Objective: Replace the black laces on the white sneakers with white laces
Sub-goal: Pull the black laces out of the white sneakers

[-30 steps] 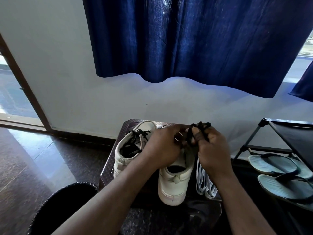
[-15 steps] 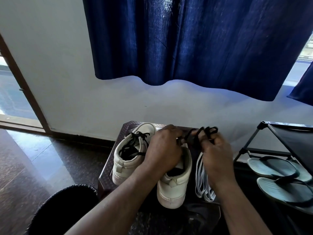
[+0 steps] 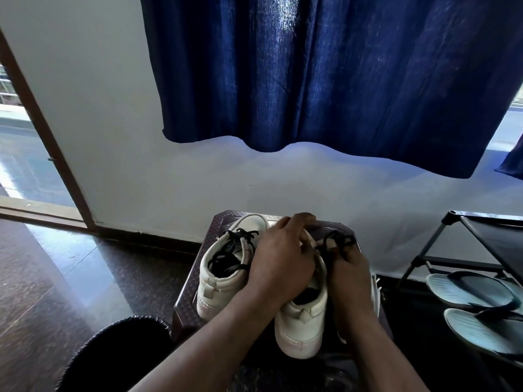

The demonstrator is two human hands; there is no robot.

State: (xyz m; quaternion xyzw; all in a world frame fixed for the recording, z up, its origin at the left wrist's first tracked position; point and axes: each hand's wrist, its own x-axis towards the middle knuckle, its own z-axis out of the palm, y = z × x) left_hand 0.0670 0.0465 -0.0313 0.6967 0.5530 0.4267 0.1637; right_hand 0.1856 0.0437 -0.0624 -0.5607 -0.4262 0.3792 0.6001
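Note:
Two white sneakers stand heel-toward-me on a dark brown stool (image 3: 186,295). The left sneaker (image 3: 223,267) is still threaded with a black lace (image 3: 232,250). My left hand (image 3: 280,258) lies over the front of the right sneaker (image 3: 300,326), fingers curled at its eyelets. My right hand (image 3: 349,275) pinches a bunch of loose black lace (image 3: 338,239) just right of that shoe's tongue. White laces (image 3: 375,290) peek out behind my right wrist, mostly hidden.
A black shoe rack (image 3: 481,244) stands at the right with pale blue flip-flops (image 3: 469,290) under it. A black bin (image 3: 113,355) sits at the lower left. A blue curtain (image 3: 325,75) hangs on the wall behind. A doorway opens at the far left.
My right hand has come down and left with the bunched black lace, closer to the right sneaker. My left hand stays over the shoe's front.

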